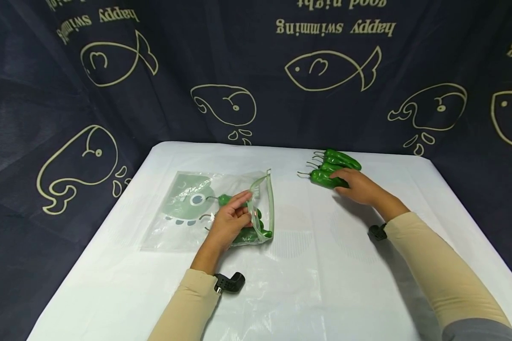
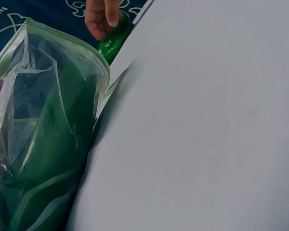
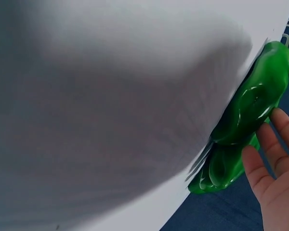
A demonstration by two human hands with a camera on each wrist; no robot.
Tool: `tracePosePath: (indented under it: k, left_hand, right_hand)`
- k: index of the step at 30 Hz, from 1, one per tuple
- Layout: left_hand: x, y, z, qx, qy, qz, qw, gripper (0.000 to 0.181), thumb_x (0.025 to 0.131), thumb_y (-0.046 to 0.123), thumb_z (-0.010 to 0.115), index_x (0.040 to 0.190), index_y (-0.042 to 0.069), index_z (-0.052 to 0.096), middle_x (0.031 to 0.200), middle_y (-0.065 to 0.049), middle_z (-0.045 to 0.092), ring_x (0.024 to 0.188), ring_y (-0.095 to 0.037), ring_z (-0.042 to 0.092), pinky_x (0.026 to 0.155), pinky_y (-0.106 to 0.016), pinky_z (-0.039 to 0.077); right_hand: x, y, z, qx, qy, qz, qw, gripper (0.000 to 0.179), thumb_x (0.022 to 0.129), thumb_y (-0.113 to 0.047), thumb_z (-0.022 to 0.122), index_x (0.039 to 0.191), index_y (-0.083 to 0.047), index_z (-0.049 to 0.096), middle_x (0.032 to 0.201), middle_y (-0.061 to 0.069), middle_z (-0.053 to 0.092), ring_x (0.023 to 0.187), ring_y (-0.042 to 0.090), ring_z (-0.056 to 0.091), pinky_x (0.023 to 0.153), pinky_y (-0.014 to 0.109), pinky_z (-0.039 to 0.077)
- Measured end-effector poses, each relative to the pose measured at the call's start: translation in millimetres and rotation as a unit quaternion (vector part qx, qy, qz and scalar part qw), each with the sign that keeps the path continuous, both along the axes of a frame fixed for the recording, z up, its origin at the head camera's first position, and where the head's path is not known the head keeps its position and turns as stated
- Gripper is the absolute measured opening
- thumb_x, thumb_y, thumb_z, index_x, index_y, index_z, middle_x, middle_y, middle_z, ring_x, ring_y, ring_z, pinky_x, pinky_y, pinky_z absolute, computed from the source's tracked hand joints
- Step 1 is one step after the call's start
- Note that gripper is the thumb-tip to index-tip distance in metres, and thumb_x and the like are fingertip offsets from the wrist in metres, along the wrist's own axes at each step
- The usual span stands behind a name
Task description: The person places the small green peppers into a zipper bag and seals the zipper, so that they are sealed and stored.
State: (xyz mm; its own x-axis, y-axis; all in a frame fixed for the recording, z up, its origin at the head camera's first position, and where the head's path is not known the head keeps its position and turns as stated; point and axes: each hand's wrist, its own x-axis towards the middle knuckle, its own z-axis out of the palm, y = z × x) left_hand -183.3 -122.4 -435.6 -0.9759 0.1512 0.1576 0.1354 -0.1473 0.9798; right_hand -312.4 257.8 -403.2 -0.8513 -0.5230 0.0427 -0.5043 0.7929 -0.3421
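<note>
On the white table (image 1: 281, 293), your left hand (image 1: 230, 221) pinches the bag (image 1: 205, 187); your right hand (image 1: 360, 186), closure unclear, seemingly collects a pepper (image 1: 321, 178), next needing a firm lift.

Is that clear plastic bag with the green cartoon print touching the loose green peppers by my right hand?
Apart. The head view shows white tabletop between the bag and the loose peppers, stems included.

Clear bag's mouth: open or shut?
Open: on the bag, the two green edges stand apart in the head view, with the left hand at one of them.
</note>
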Motion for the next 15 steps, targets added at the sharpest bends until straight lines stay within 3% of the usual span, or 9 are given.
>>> tracePosePath:
  k: [9,15]
  left_hand:
    - [-0.5,-0.4,0.3,0.001,0.001,-0.001,1.0000,0.058,0.088,-0.016,0.054,0.145,-0.005,0.046,0.153,-0.006,0.038,0.093,-0.011,0.055,0.068,-0.023,0.057]
    - [-0.1,0.0,0.5,0.000,0.002,-0.005,1.0000,0.058,0.088,-0.015,0.053,0.145,-0.006,0.045,0.154,-0.009,0.036,0.093,-0.011,0.055,0.068,-0.023,0.057]
  right_hand:
    - [-1.0,-0.6,-2.1,-0.007,-0.004,0.003,1.0000,0.045,0.093,-0.009,0.066,0.135,0.003,0.055,0.139,0.028,0.050,0.133,0.045,0.041,0.110,0.061,0.032]
    - [-1.8,1.0,-10.1,-0.007,-0.034,-0.007,0.9994,0.051,0.095,-0.013,0.065,0.142,0.001,0.049,0.144,0.028,0.045,0.135,0.045,0.038,0.111,0.061,0.031]
